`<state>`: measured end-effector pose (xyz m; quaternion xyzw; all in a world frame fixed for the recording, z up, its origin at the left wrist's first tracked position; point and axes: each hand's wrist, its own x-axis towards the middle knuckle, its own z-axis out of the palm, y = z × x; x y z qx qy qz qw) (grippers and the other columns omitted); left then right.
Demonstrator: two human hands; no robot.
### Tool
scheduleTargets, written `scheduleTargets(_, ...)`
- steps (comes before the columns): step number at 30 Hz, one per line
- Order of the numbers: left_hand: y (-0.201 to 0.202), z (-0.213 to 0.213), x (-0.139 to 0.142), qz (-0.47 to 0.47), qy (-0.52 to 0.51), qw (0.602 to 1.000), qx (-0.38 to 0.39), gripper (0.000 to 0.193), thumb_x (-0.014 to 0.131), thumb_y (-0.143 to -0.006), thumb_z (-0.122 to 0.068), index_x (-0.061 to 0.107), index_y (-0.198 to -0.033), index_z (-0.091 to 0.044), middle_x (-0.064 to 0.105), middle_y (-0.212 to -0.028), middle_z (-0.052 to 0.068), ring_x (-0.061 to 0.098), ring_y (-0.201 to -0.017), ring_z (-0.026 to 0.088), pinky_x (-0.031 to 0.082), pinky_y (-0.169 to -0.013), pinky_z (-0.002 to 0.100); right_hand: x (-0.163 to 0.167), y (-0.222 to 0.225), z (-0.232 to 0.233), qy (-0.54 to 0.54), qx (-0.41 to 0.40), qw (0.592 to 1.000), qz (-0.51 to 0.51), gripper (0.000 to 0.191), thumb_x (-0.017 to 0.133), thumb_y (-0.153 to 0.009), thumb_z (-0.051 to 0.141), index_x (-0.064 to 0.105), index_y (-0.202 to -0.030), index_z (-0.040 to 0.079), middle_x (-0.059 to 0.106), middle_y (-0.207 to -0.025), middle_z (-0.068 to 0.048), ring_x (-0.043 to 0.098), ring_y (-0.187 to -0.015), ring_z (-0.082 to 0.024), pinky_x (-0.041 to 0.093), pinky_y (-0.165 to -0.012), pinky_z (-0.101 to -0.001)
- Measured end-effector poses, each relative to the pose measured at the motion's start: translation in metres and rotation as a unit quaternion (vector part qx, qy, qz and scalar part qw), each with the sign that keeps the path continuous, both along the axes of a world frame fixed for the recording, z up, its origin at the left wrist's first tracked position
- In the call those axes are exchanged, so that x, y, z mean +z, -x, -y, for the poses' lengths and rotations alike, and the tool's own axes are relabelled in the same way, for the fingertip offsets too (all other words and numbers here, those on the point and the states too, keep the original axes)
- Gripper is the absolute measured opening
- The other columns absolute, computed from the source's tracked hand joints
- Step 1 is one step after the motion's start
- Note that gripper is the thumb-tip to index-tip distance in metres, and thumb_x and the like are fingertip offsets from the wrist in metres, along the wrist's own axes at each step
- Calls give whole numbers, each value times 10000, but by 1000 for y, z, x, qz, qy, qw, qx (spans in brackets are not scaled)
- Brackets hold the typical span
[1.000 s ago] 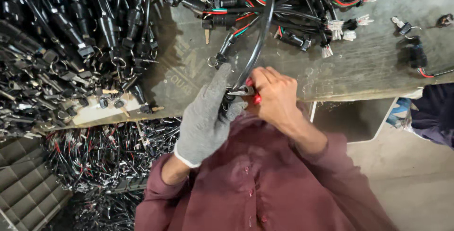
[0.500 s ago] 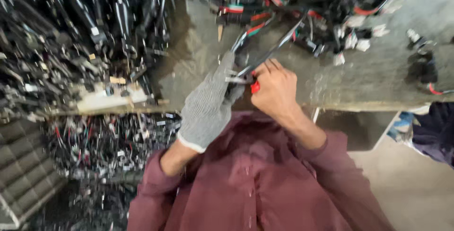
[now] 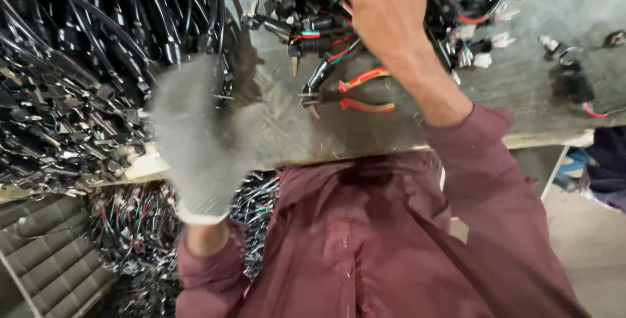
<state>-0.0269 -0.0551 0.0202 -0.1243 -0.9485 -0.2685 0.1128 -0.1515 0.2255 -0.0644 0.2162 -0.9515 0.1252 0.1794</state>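
Observation:
My bare right hand (image 3: 386,12) reaches forward into a tangled bundle of black, red and green wires with connectors (image 3: 326,38) at the back of the bench, its fingers curled down among the wires. Just below it, red-handled pliers (image 3: 357,94) lie loose on the grey bench top (image 3: 365,135), touched by neither hand. My left hand (image 3: 199,137), in a grey knit glove, hovers blurred over the bench's near-left edge. Its fingers are spread and nothing is in it. It is beside a heap of black cables (image 3: 85,64).
Small black connectors (image 3: 59,142) cover the left of the bench. More wire pieces (image 3: 130,227) lie below the bench edge, beside a ribbed grey crate (image 3: 45,266). Loose white plugs (image 3: 482,57) and a metal fitting (image 3: 561,51) lie at the right.
Both hands were together on a wire with the pliers. Now the pliers lie on the bench, my right hand has gone forward into the wire bundle, and my left hand has swung left.

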Motion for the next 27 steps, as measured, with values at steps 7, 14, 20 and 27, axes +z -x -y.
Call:
scheduleTargets(7, 33, -57, 1, 4, -152, 978, -143, 523, 755, -890, -269, 574, -1294, 11, 625, -1248, 207, 597, -1177, 393, 488, -1001, 476, 59, -80, -11, 147, 212, 965, -41, 177, 733, -917, -1, 698, -1083, 48, 659, -1088, -74, 657, -1058, -277, 514, -881, -369)
scheduleTargets(14, -33, -61, -22, 251, -392, 860, -210, 243, 693, -982, -239, 660, -1129, -48, 674, -885, 48, 646, -765, 164, 516, -713, 293, 69, -126, 24, 617, -17, 760, 204, 258, 633, -1033, 200, 512, -1232, 91, 591, -1079, -115, 588, -987, -226, 497, -939, -331)
scheduleTargets(20, -35, -81, -34, 311, -557, 770, -33, 336, 621, -1022, -161, 572, -1318, -10, 653, -952, 18, 597, -812, 92, 499, -720, 255, 73, -149, 28, 856, 157, 340, 356, 254, 475, -1156, 206, 597, -1131, -15, 630, -829, -47, 599, -711, -172, 510, -714, -347)
scheduleTargets(27, -52, -54, -69, 474, -584, 643, -148, 221, 562, -1067, -137, 584, -1258, -28, 609, -935, 24, 548, -835, 117, 445, -718, 267, 109, -161, 48, 510, 331, 754, 250, 221, 608, -1011, 81, 610, -1215, -3, 659, -874, -114, 631, -686, -274, 485, -627, -374)
